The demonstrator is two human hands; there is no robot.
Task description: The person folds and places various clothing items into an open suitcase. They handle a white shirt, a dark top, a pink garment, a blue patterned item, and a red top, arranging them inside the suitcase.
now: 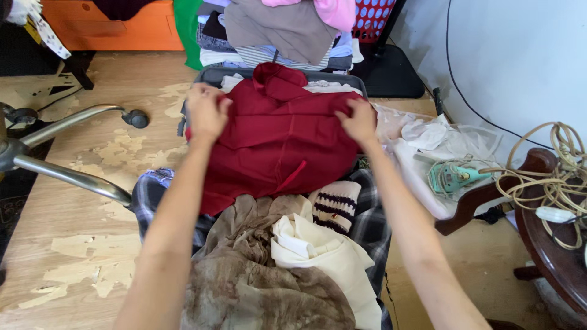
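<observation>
Head view, listed near to far. Nearest: a mottled brown garment (269, 287) and a cream cloth (324, 256) heaped on a plaid blanket (373, 220), with a knit piece striped in dark purple (335, 205) just beyond them. Middle: a dark red shirt (275, 140) spread flat over the pile, its collar toward the far end. Left hand (206, 111), fingers closed, pinches the shirt's left shoulder edge; right hand (359, 121) likewise pinches the right shoulder edge, both arms stretched forward. Step in hand, by judgement: straightening and laying out the shirt for folding; the next move likely calls for an even pull at both shoulders to keep the cloth taut and unwrinkled. Right of the shirt: crumpled clear plastic (440, 137), a teal clothes iron (452, 177), a coil of pale cord (550, 177) on a dark wooden table (550, 256). Left: chrome chair legs (67, 174) on worn floorboards. Farthest: a stack of folded clothes (281, 36) and an orange cabinet (122, 30).
</observation>
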